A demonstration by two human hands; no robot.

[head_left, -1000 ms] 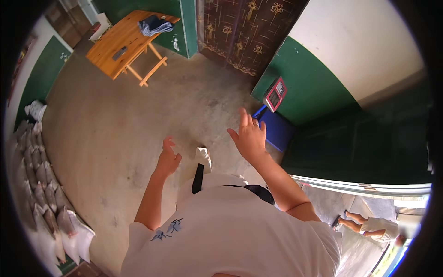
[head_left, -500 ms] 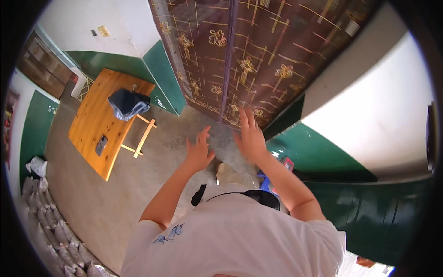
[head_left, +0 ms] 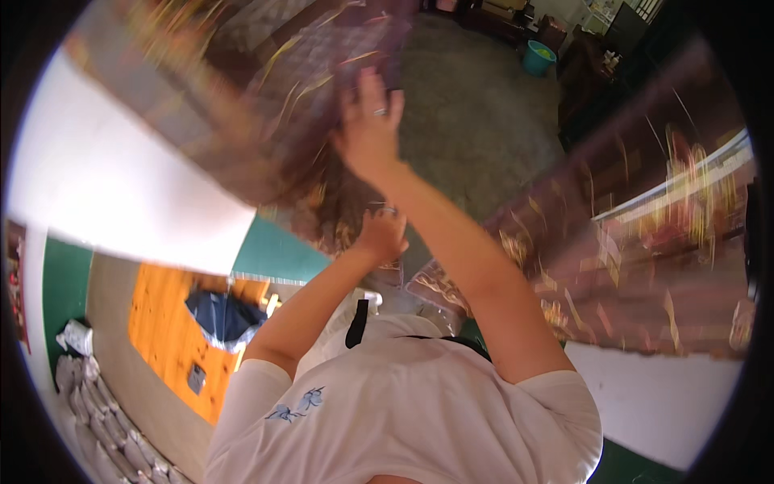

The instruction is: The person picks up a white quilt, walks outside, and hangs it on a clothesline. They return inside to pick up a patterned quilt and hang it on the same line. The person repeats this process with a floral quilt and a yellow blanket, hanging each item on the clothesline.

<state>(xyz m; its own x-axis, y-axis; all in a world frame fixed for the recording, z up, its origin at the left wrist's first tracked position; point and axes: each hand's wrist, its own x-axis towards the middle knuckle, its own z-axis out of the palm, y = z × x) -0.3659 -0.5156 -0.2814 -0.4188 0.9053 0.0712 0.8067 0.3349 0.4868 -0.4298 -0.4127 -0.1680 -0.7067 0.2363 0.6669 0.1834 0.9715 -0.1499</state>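
Observation:
My right hand is raised high with fingers spread, a ring on one finger, pressing on a brown door leaf with a gold pattern. My left hand sits lower on the same blurred door surface; its fingers point away from me, so I cannot tell whether they are spread. A second patterned door leaf is swung away at the right. Between the two leaves a grey concrete floor of the room beyond shows. Neither hand holds anything.
A white and green wall is at the left. Below it stands an orange wooden table with a dark blue cloth on it. White sacks line the lower left. A teal bucket stands in the far room.
Both hands went from open air onto the patterned double door. The leaves have swung apart, showing the room beyond. My right hand is now higher than my left.

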